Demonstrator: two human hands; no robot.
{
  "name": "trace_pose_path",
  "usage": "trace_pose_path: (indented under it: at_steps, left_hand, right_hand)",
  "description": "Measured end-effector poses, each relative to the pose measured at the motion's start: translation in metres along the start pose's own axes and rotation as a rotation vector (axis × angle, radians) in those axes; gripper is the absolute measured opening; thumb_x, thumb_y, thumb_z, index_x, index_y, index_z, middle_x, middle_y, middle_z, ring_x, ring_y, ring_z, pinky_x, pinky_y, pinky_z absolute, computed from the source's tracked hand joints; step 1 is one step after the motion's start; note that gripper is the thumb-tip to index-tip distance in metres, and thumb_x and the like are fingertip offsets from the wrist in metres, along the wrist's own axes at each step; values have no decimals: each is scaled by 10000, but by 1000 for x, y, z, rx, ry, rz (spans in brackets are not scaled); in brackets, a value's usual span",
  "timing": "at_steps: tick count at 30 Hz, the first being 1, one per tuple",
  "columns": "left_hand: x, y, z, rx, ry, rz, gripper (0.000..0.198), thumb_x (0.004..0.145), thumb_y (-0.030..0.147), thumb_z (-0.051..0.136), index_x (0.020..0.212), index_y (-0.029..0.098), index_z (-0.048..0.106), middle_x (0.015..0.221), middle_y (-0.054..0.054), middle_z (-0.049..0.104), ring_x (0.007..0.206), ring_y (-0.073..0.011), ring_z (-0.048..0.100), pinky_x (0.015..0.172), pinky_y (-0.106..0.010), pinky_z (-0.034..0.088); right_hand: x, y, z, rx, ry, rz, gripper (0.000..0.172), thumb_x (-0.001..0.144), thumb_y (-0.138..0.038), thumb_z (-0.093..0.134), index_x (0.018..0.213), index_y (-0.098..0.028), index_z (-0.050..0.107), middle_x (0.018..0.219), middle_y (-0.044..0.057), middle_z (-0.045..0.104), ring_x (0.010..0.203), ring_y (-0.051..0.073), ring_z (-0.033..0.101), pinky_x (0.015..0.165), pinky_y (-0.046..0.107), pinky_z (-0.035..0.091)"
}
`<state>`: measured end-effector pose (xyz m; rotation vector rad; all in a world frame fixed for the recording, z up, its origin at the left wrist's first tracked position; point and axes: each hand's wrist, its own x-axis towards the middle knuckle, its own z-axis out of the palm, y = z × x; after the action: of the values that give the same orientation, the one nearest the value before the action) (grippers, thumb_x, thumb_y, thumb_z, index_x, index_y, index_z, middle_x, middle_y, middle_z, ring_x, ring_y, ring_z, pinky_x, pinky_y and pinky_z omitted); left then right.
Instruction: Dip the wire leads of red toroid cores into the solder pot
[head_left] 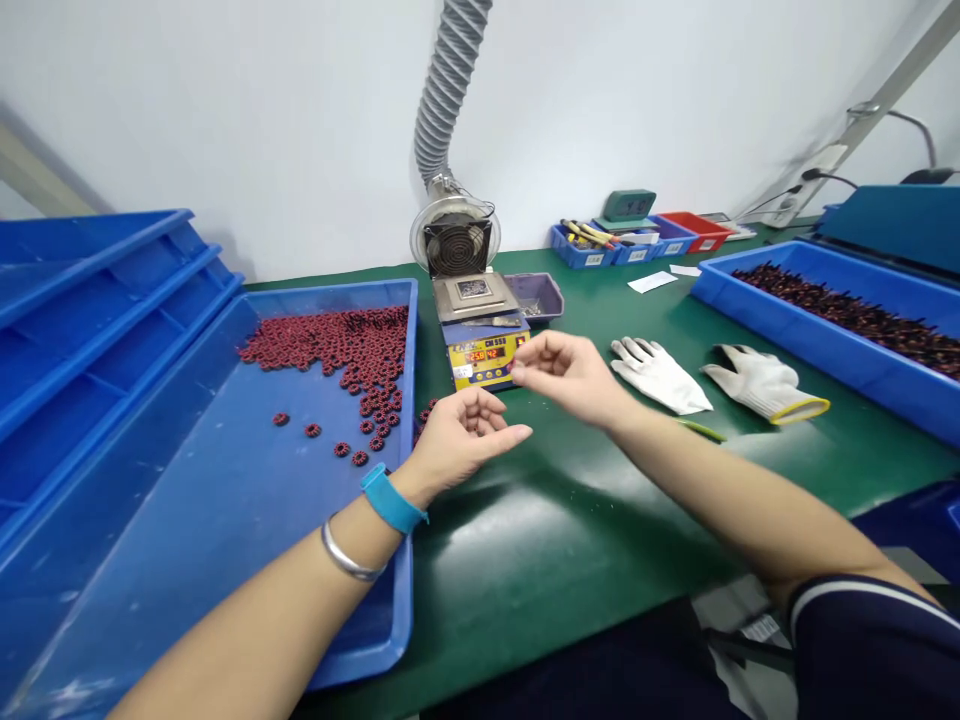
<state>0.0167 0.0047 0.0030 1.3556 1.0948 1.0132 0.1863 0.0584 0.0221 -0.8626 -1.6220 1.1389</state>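
Observation:
My left hand (463, 440) hovers above the green table beside the blue tray's right rim. Its fingers are half curled and the thumb stands apart, with nothing visible between them. To its right, in front of a yellow-fronted solder pot (480, 345), my right hand (570, 378) pinches thumb and forefinger together. A small reddish spot shows at those fingertips, too small to name. Many red-and-black wound ring coils (330, 340) lie in the large blue tray (225, 480). A few more coils (426, 412) sit on the table, partly hidden behind my left hand.
White gloves (660, 378) lie at right, near a blue bin (825, 330) of dark parts. A purple tray (544, 295) stands behind the pot, under a grey duct (450, 90). Small tool bins (585, 250) line the wall. Stacked blue trays (97, 330) rise at left.

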Motion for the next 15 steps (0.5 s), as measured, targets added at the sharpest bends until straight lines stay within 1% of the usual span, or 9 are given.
trace_pose_path:
  at_steps: [2, 4, 6, 8, 10, 12, 15]
  left_hand:
    - [-4, 3, 6, -105, 1, -42, 447, 542, 352, 841, 809, 150, 544, 674, 26, 599, 552, -72, 534, 496, -204, 435]
    - [-7, 5, 11, -173, -3, -74, 468, 513, 344, 863, 802, 147, 552, 716, 12, 625, 570, -71, 549, 483, -192, 429]
    - [-8, 5, 15, -211, -2, -87, 475, 494, 333, 878, 789, 141, 559, 747, 0, 647, 571, -64, 552, 481, -183, 424]
    - [-9, 5, 17, -225, 4, -82, 467, 486, 320, 887, 770, 134, 566, 733, 3, 650, 558, -54, 544, 492, -179, 427]
    - [-10, 6, 18, -224, 16, -68, 450, 485, 305, 890, 751, 127, 573, 693, 15, 636, 545, -46, 532, 508, -178, 431]
    - [-10, 6, 18, -213, 26, -60, 432, 487, 289, 890, 740, 124, 581, 653, 30, 615, 543, -42, 523, 521, -176, 434]
    - [-10, 6, 17, -197, 34, -57, 422, 493, 277, 886, 745, 122, 585, 642, 34, 609, 556, -46, 528, 534, -179, 443]
  right_hand:
    - [-29, 8, 10, -54, 65, -141, 177, 716, -269, 730, 823, -208, 603, 798, 21, 670, 723, 145, 648, 739, 315, 559]
    - [-49, 14, 18, -156, 128, -301, 130, 755, -210, 683, 854, -214, 600, 816, 26, 655, 751, 150, 636, 748, 316, 548]
    - [-59, 20, 22, -248, 190, -461, 126, 772, -172, 645, 883, -213, 603, 819, 29, 645, 765, 157, 622, 737, 322, 537]
    - [-62, 26, 24, -302, 227, -573, 165, 770, -144, 628, 920, -210, 608, 818, 30, 642, 776, 164, 615, 723, 325, 531]
    - [-63, 31, 24, -334, 234, -628, 210, 765, -119, 627, 955, -205, 610, 815, 32, 645, 784, 167, 615, 718, 326, 529]
    - [-64, 34, 24, -362, 228, -649, 235, 762, -108, 635, 976, -202, 612, 822, 39, 650, 789, 170, 617, 714, 328, 528]
    - [-66, 36, 24, -342, 226, -638, 210, 765, -116, 644, 956, -200, 621, 836, 47, 656, 794, 171, 619, 710, 328, 532]
